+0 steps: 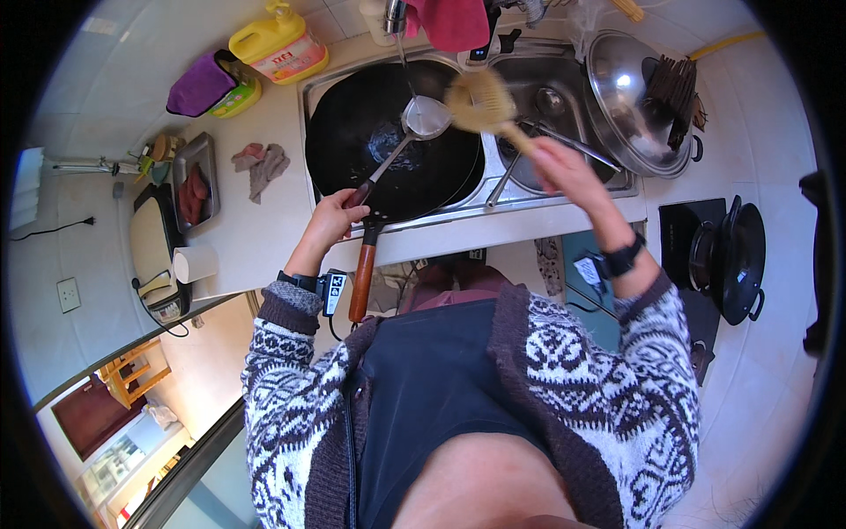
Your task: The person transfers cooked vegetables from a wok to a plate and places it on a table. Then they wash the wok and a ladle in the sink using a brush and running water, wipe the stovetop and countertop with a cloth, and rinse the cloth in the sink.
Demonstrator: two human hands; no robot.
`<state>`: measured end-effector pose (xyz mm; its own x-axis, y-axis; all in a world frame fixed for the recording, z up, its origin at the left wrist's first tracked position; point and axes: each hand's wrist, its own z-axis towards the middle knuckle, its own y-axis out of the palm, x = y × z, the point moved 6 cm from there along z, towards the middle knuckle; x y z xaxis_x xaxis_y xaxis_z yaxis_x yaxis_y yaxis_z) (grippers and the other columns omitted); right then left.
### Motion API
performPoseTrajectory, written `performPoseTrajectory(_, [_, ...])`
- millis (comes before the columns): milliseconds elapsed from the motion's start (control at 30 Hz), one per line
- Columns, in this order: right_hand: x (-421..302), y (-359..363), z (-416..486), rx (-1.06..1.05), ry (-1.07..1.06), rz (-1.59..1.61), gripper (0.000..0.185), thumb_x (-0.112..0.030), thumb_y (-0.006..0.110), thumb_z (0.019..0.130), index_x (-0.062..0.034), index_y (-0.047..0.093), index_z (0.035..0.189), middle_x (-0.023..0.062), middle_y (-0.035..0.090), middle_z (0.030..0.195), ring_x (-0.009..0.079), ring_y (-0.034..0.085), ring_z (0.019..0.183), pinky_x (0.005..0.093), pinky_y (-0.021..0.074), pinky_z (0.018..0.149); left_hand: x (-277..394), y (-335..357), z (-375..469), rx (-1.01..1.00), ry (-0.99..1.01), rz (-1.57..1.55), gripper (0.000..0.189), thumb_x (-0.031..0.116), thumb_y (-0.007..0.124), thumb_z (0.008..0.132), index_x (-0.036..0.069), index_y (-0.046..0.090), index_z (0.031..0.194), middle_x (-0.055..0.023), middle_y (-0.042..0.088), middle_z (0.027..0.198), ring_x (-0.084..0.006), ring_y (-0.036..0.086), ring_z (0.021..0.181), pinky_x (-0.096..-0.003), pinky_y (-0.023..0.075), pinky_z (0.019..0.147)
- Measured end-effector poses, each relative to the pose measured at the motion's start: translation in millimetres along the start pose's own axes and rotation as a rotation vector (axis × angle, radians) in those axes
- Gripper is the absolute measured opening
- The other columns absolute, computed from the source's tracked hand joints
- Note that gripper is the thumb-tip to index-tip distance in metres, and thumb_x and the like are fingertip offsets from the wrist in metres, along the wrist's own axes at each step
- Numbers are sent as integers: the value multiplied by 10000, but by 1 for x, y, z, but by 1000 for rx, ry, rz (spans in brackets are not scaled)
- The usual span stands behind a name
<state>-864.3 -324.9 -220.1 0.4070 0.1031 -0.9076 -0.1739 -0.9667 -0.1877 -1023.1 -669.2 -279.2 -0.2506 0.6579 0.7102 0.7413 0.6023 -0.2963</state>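
My left hand (328, 221) grips the dark handle of a metal wok ladle or turner (428, 119). Its shiny head is over the wok, under a thin stream of water from the faucet (395, 18). In my right hand (567, 170) is a pale yellow scrubbing brush (482, 102), blurred, its bristle head close to the right side of the metal head; whether they touch I cannot tell. A large black wok (344, 125) fills the left basin of the steel sink (488, 173), with a little water inside. Its wooden handle (361, 278) projects over the counter edge towards me.
Metal utensils (588, 147) lie across the right basin. A large steel lid or pan (615, 86) with a dark bundled whisk (671, 92) stands beside it. Far right, a black pan (740, 264) sits by a cooktop. Yellow detergent bottles (284, 49) and a rag (264, 168) are left.
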Motion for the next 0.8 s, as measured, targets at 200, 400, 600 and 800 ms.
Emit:
performPoseTrajectory(200, [10, 59, 82, 20, -173, -612, 381, -404, 488, 923, -67, 609, 1052, 158, 647, 851, 314, 631, 759, 409, 495, 692, 6, -12, -10, 50, 72, 92, 368, 144, 674, 806, 2, 596, 1137, -21, 560, 721, -102, 495, 542, -241, 403, 454])
performPoseTrajectory(400, [24, 49, 96, 15, -259, -592, 378, -429, 472, 913, -106, 634, 1022, 174, 651, 915, 373, 617, 861, 436, 486, 736, -3, -19, -22, 112, 41, 125, 364, 169, 679, 804, 4, 603, 1119, -19, 555, 726, -106, 496, 567, -246, 406, 473])
performPoseTrajectory(600, [38, 35, 91, 287, -88, -653, 380, -428, 473, 909, -105, 628, 1032, 173, 654, 903, 375, 616, 861, 442, 490, 736, -1, -16, -32, 148, -69, 172, 344, 223, 669, 829, -9, 618, 1077, -11, 545, 686, -93, 490, 544, -228, 392, 459])
performPoseTrajectory(800, [31, 49, 90, -83, -221, -514, 402, -441, 484, 908, -99, 631, 1060, 170, 651, 911, 361, 616, 870, 405, 485, 741, 18, -3, -30, 46, -26, 1, 313, 309, 574, 921, 17, 623, 1024, 26, 500, 588, -43, 395, 416, -191, 295, 374])
